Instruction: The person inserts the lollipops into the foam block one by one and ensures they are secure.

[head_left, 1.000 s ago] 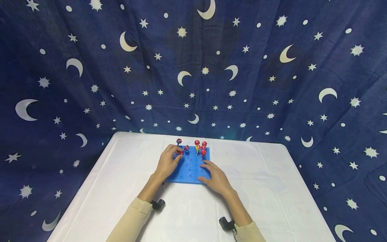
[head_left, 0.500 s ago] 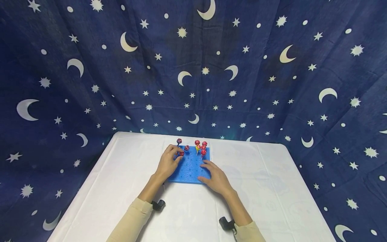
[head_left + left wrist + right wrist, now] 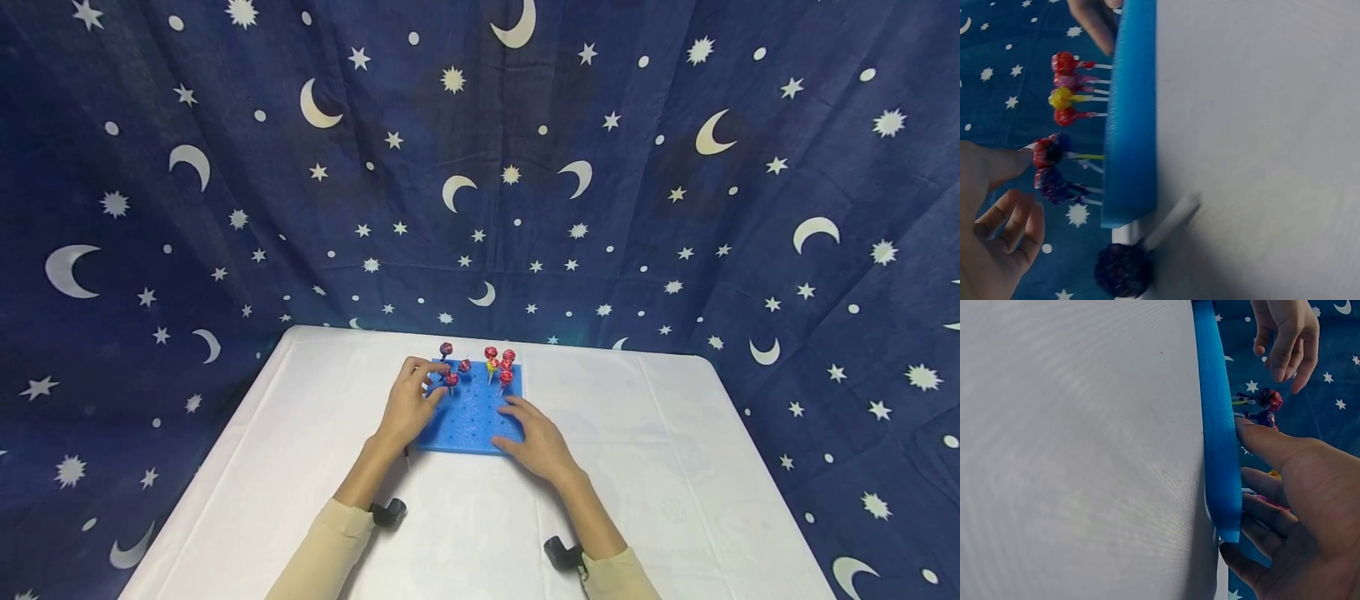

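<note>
A blue foam board [image 3: 471, 425] with rows of small holes lies on the table, lollipops standing upright in it. My left hand [image 3: 405, 408] is over the board's left side, fingers apart, next to a red lollipop [image 3: 452, 379]. Dark-wrapped lollipops [image 3: 1054, 186] stand close by, below that red one in the left wrist view. My right hand [image 3: 538, 442] rests at the board's right edge with loosely bent fingers, thumb and fingertips along the foam. Near it stand several red lollipops [image 3: 506, 377] and a yellow one [image 3: 492, 367].
One loose dark lollipop [image 3: 1124, 270] lies on the white tablecloth [image 3: 1260, 150] beside the board's left end. Behind the table hangs a navy curtain [image 3: 510, 250] with moons and stars.
My left hand has drawn slightly left and its fingers have come off the red lollipop, which now shows more fully, standing in the board. The right hand has stayed in place.
</note>
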Action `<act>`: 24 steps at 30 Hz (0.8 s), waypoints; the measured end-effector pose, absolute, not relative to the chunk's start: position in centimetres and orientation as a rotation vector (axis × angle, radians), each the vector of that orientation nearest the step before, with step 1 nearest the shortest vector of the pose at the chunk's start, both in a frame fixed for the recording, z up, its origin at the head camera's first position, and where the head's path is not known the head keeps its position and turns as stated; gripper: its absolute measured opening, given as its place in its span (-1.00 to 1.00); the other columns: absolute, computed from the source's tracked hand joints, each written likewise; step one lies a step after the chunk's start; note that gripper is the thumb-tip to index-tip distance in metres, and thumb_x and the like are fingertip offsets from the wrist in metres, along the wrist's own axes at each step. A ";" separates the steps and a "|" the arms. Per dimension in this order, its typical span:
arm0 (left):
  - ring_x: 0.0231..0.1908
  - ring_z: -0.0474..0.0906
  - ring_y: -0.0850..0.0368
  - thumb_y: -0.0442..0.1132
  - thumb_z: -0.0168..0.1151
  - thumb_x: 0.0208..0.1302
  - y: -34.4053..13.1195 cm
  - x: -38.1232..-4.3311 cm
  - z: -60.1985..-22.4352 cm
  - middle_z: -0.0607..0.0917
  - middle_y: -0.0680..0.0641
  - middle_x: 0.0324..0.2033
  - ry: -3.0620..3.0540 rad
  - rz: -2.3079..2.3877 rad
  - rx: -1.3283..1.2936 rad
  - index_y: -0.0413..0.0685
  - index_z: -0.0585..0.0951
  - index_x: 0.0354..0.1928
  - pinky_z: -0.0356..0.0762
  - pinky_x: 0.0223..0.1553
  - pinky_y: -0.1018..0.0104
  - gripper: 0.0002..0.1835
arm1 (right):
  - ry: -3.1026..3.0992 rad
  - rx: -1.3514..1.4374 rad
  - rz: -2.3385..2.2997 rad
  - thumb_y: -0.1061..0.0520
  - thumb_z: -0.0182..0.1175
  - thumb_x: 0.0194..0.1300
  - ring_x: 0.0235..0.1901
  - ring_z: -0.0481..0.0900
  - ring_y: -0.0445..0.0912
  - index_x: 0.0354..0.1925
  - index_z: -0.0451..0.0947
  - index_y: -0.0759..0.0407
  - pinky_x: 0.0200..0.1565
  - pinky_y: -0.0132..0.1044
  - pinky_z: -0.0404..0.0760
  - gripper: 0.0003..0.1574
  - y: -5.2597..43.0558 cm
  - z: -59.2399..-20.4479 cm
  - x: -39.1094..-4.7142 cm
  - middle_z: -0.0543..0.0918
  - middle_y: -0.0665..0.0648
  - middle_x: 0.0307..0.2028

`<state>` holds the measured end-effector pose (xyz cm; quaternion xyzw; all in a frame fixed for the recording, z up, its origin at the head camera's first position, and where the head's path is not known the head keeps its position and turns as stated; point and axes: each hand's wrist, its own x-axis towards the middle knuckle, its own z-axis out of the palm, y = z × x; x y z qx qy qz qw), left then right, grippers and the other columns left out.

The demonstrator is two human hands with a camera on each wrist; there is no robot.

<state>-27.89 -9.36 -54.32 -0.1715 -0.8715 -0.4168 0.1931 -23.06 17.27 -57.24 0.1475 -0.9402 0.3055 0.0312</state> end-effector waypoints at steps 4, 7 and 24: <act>-0.16 0.59 0.01 -0.36 0.49 0.27 -9.9 -27.3 -53.6 0.52 -0.04 0.00 -2.459 -1.163 -0.474 -0.08 0.71 0.13 0.64 -0.20 0.19 -0.62 | -2.881 0.462 0.942 -0.22 0.44 0.32 0.49 0.34 0.14 0.35 0.58 -0.02 0.43 0.18 0.39 -0.28 17.4 -57.3 -23.0 0.44 0.08 0.47; -0.18 0.59 0.01 -0.34 0.50 0.27 -10.3 -26.7 -53.1 0.53 -0.03 -0.01 -2.477 -1.130 -0.467 -0.08 0.72 0.11 0.61 -0.25 0.21 -0.64 | -2.894 0.450 0.942 -0.24 0.43 0.32 0.50 0.33 0.12 0.36 0.57 -0.04 0.44 0.17 0.37 -0.27 17.5 -57.3 -23.1 0.43 0.07 0.48; -0.37 0.48 0.16 -0.24 0.48 0.27 -13.1 -24.6 -53.1 0.63 -0.01 -0.17 -2.774 -0.839 -0.297 -0.02 0.74 -0.06 0.51 -0.38 0.25 -0.78 | -2.892 0.448 0.944 -0.23 0.43 0.32 0.49 0.34 0.14 0.35 0.57 -0.02 0.43 0.19 0.38 -0.27 17.3 -57.1 -23.0 0.44 0.08 0.47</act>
